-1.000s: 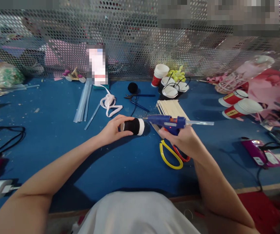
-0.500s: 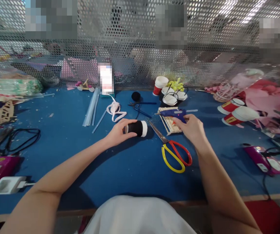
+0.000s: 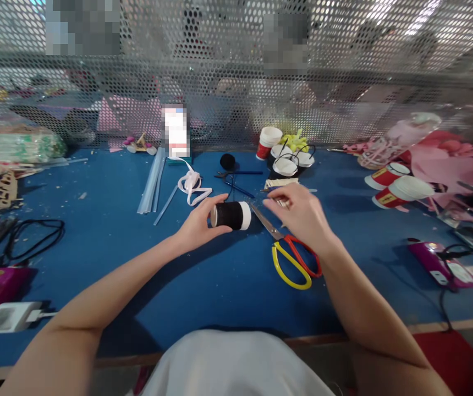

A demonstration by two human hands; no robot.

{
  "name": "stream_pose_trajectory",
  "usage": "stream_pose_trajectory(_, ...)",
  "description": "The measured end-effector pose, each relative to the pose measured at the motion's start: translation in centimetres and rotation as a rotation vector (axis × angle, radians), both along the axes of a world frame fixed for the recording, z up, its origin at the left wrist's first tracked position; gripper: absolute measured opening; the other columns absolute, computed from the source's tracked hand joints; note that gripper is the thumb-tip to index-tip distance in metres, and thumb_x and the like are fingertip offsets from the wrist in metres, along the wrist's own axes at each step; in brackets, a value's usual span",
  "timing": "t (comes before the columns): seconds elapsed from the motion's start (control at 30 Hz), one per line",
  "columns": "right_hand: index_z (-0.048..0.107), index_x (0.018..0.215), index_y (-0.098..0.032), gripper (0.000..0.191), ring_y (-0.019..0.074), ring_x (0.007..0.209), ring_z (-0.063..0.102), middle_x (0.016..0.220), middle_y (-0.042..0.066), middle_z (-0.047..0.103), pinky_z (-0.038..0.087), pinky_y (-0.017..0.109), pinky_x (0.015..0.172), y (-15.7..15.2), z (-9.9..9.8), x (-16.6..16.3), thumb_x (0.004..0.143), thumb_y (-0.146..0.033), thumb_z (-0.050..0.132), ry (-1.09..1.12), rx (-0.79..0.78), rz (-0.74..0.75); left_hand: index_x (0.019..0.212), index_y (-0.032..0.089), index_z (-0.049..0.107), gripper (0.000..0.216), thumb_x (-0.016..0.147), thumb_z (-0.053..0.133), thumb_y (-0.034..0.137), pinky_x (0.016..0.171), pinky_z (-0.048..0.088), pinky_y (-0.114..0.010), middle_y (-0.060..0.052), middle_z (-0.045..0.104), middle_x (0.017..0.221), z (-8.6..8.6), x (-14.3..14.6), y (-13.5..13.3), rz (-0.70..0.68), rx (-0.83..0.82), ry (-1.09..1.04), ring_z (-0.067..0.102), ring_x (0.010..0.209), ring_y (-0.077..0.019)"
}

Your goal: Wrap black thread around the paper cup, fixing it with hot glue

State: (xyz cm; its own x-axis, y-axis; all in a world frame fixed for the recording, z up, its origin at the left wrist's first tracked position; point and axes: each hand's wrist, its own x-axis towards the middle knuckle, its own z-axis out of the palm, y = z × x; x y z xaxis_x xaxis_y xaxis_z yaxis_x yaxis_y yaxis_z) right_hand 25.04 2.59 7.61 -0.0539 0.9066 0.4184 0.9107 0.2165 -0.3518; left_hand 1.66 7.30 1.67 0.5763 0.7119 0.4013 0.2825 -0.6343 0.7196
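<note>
My left hand (image 3: 197, 225) is wrapped round a small cup (image 3: 229, 215) covered in black yarn, lying on its side with its white rim facing right. My right hand (image 3: 302, 212) hovers to the right of the cup, fingers bent and apart, holding nothing that I can see. Behind it, the glue gun is almost wholly hidden; only a bit of its clear glue stick (image 3: 313, 190) shows over the stick rack (image 3: 281, 182). Scissors (image 3: 278, 234) with one red and one yellow handle lie between the cup and my right forearm.
White ribbon (image 3: 191, 181), clear glue sticks (image 3: 150, 184) and a black yarn ball (image 3: 227, 161) lie farther back. Black-wrapped cups (image 3: 285, 165) stand behind the rack. Red paper cups (image 3: 401, 192) and a purple device (image 3: 445, 264) are at right. A perforated metal screen (image 3: 220, 82) borders the table.
My right hand has let go of the blue glue gun and moved left towards the cup. The left hand keeps its hold on the cup, which has barely shifted.
</note>
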Motion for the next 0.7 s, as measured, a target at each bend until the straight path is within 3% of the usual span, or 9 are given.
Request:
stream_pose_trajectory(0.1,0.058,0.083,-0.018,0.014,0.0167,0.081,0.051,0.081,0.004,0.057,0.041,0.03,0.074,-0.1,0.3,-3.3,0.079,-0.03,0.057,0.039,-0.097,0.269,0.131,0.024,0.032,0.07,0.071,0.069,0.031,0.092,0.044,-0.041,-0.012,0.047,0.125,0.1,0.0,-0.2,-0.007,0.048,0.028,0.048,0.114,-0.0244)
stream_pose_trajectory(0.2,0.055,0.079,-0.018,0.01,0.0189,0.084,0.048,0.082,0.005,0.054,0.04,0.032,0.075,0.2,-0.3,-4.9,0.077,-0.026,0.06,0.003,-0.137,0.295,0.132,0.023,0.03,0.072,0.072,0.068,0.032,0.093,0.043,-0.04,-0.012,0.047,0.124,0.2,0.1,-0.3,-0.025,0.094,0.064,0.048,0.114,-0.0245)
stream_pose_trajectory(0.37,0.049,0.069,-0.019,0.012,0.0172,0.081,0.048,0.079,0.004,0.053,0.039,0.032,0.072,0.3,-0.8,-4.7,0.08,-0.018,0.054,0.104,-0.184,0.327,0.132,0.022,0.03,0.071,0.072,0.068,0.032,0.094,0.041,-0.041,-0.012,0.048,0.124,0.2,0.1,-0.3,-0.052,0.127,0.075,0.046,0.115,-0.0249)
stream_pose_trajectory(0.57,0.052,0.076,-0.019,0.004,0.0106,0.064,0.049,0.075,0.0,0.056,0.041,0.026,0.06,0.3,-0.7,-3.7,0.078,-0.022,0.054,0.479,-0.242,0.261,0.13,0.022,0.033,0.073,0.069,0.07,0.031,0.087,0.047,-0.037,-0.011,0.05,0.118,-0.1,0.3,-0.5,-0.085,-0.144,-0.012,0.051,0.11,-0.0243)
stream_pose_trajectory(0.7,0.06,0.088,-0.019,0.013,0.0115,0.07,0.053,0.083,0.002,0.061,0.042,0.026,0.062,0.5,-0.3,-3.1,0.08,-0.025,0.05,0.64,-0.313,0.326,0.128,0.023,0.034,0.071,0.068,0.07,0.033,0.079,0.051,-0.035,-0.01,0.05,0.114,0.1,0.3,-0.8,-0.135,-0.349,-0.046,0.059,0.093,-0.0205)
